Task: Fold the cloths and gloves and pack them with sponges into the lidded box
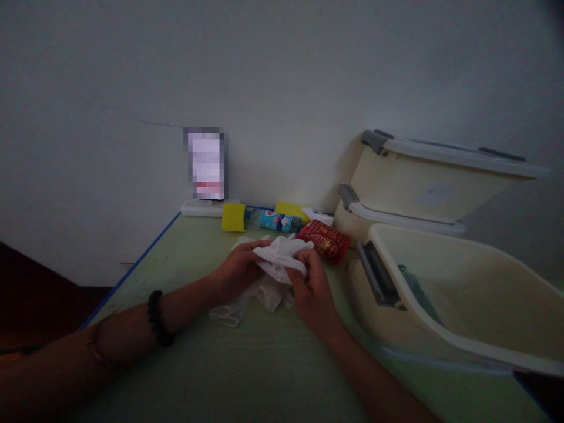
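A crumpled white plastic bag point(282, 255) is bunched up between my two hands, just above the table. My left hand point(240, 267) grips its left side, with the fingers partly hidden behind the folds. On the right side, my right hand point(312, 291) pinches the bag between thumb and curled fingers. More thin white material point(268, 294) lies below on the table; I cannot tell whether it is part of the same bag. Just past my right hand lies a red packet point(326, 239) with gold print.
Along the wall lie a yellow sponge-like block point(233, 217), a clear bottle point(275, 220) with a blue label, another yellow piece point(291, 210) and a white crumpled piece point(318, 216). A phone point(207, 164) stands upright behind. Cream lidded bins point(423, 182) and an open bin point(440, 238) occupy the right.
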{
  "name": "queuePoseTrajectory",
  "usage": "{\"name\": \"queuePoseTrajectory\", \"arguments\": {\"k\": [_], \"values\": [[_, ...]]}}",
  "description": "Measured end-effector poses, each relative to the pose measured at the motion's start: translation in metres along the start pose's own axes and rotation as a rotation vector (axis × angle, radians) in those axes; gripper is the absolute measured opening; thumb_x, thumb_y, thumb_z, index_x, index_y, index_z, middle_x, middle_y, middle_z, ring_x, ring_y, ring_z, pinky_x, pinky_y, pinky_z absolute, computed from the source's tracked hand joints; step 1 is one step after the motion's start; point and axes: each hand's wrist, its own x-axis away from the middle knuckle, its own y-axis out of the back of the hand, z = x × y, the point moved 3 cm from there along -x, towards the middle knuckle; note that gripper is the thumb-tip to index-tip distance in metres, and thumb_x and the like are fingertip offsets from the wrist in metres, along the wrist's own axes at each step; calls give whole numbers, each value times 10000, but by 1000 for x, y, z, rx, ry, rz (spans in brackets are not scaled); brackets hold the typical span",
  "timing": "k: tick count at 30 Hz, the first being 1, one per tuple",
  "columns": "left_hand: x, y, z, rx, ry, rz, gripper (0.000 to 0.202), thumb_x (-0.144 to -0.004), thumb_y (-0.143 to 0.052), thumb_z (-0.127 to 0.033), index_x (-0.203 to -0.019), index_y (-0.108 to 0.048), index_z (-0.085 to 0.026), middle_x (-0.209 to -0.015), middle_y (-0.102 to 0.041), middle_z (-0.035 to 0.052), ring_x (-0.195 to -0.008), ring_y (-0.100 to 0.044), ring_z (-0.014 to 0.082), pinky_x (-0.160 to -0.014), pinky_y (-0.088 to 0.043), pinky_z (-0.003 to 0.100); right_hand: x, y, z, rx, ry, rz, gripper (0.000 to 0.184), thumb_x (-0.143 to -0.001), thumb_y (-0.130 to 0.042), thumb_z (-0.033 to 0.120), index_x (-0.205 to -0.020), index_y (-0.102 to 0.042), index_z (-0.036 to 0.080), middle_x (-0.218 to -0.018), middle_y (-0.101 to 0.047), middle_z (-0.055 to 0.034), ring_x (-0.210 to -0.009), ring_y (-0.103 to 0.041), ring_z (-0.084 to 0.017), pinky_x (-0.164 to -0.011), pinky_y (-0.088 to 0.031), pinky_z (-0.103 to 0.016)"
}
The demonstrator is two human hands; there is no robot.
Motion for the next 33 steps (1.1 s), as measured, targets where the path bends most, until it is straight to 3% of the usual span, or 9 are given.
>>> {"name": "queuePoseTrajectory", "arguments": {"k": [6,10,14,17,22,26,29,33], "values": [[6,-1,0,182,188,111,222,-603,-518,-81,-804,-612,-91,-726,-627,54,-714,-581,170,-731,-424,283,-2,2,-4,-186,-187,-50,174,-748,-489,290,-794,-333,228,-594,-381,75,-474,-338,-87,-420,-264,-193],[8,-4,0,76,186,202,270,-582,-581,-64,-850,-601,-92,-771,-634,58,-723,-587,169,-703,-418,268,-2,2,-1,-239,-229,-41,187,-710,-530,283,-775,-364,223,-550,-429,85,-442,-363,-81,-398,-262,-183],[7,-2,2,-6,172,141,159,-658,-639,-177,-789,-621,-90,-702,-641,49,-622,-565,128,-610,-409,227,0,-3,-1,-283,-230,30,152,-718,-552,302,-771,-459,194,-577,-482,62,-479,-423,-80,-434,-323,-184],[7,0,2,-21,185,114,222,-688,-637,-315,-705,-629,-93,-637,-633,48,-575,-550,130,-567,-404,231,1,-4,-2,-263,-231,98,180,-748,-535,334,-793,-552,160,-607,-530,31,-507,-455,-87,-456,-347,-193],[8,-2,-1,-37,135,211,281,-636,-681,-331,-795,-638,-104,-723,-643,71,-699,-582,178,-664,-420,270,-3,3,-2,-190,-169,69,218,-766,-524,341,-845,-618,160,-691,-612,-4,-597,-528,-121,-521,-405,-216],[8,-1,0,-99,110,268,300,-587,-714,-182,-855,-600,-110,-744,-616,49,-641,-552,132,-608,-401,242,-5,7,-5,-165,-155,35,209,-769,-522,331,-846,-612,159,-696,-619,-11,-595,-542,-127,-524,-423,-226],[4,2,1,-115,75,194,251,-603,-687,-132,-826,-573,-114,-716,-594,28,-607,-539,107,-566,-392,222,-3,9,-2,-83,-53,47,210,-774,-526,309,-914,-588,165,-712,-603,-11,-587,-528,-120,-526,-422,-231],[-2,9,-1,-100,-47,41,210,-612,-669,-119,-724,-495,-158,-624,-540,-44,-499,-491,60,-458,-359,170,4,8,14,142,276,137,173,-768,-524,201,-923,-599,179,-803,-581,-28,-672,-525,-128,-621,-438,-260]]}}
